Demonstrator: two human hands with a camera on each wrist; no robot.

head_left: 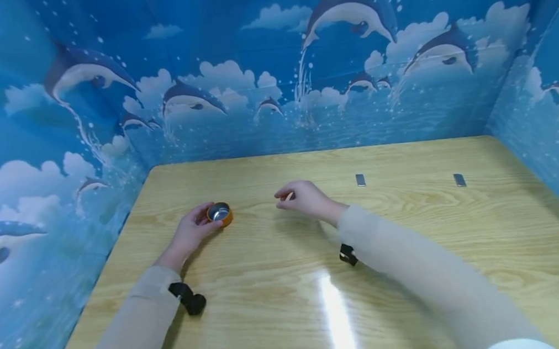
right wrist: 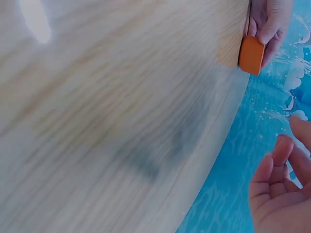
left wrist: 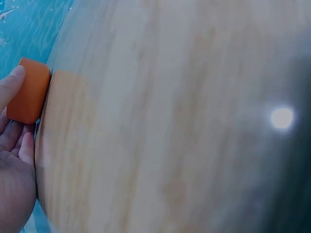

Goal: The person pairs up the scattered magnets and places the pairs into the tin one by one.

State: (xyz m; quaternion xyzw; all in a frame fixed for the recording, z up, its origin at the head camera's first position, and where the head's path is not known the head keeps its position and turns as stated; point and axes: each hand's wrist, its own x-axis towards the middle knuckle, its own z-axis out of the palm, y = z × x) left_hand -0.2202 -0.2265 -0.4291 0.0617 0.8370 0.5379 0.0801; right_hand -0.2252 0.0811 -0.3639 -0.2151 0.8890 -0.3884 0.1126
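In the head view, one orange bowl (head_left: pixel 227 219) is gripped between the thumb and fingers of the left hand (head_left: pixel 189 233), toward the far left corner of the surface (head_left: pixel 259 287). The right hand (head_left: pixel 305 199) is loosely bent around nothing visible, well apart from the bowl. Two grey rectangular pieces (head_left: pixel 361 180) (head_left: pixel 459 180) lie nearer the far edge, right of centre.

In the left wrist view, the thumb touches the bowl's side.

In the right wrist view, the right fingers curve, slack.
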